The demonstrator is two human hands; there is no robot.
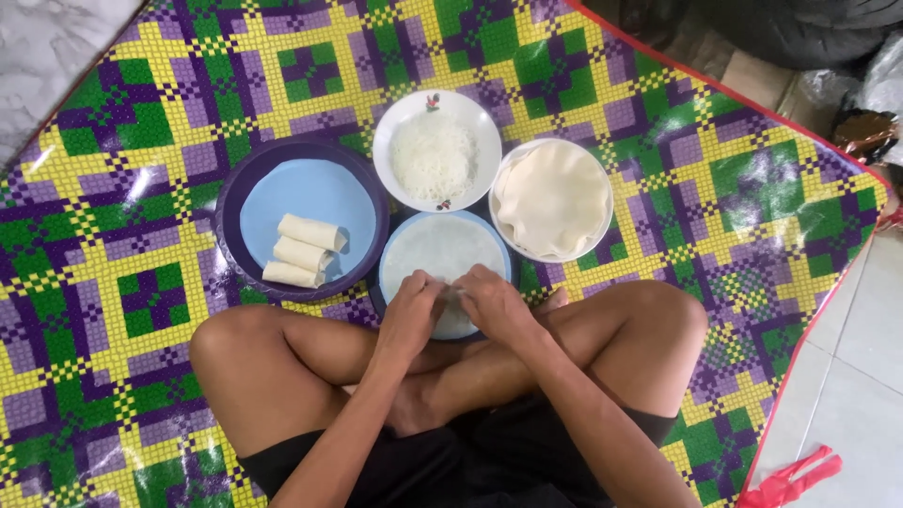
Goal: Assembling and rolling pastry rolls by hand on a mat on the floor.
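Both hands [451, 306] pinching a translucent wrapper [437, 252] on blue plate [499, 246], three rolls [303, 251] left

Four dishes are set on a mat [141, 188] spread over the floor [837, 376]. A plate [235, 202] with three rolls [303, 252] is placed at the left. A bowl [395, 132] of noodles [435, 155] is set behind the centre, and a bowl of wrappers [552, 196] at the right. Nearest the crossed legs, a wrapper sheet [437, 249] is laid on a plate [503, 249], with both hands [411, 315] [494, 303] placed side by side on its near edge.
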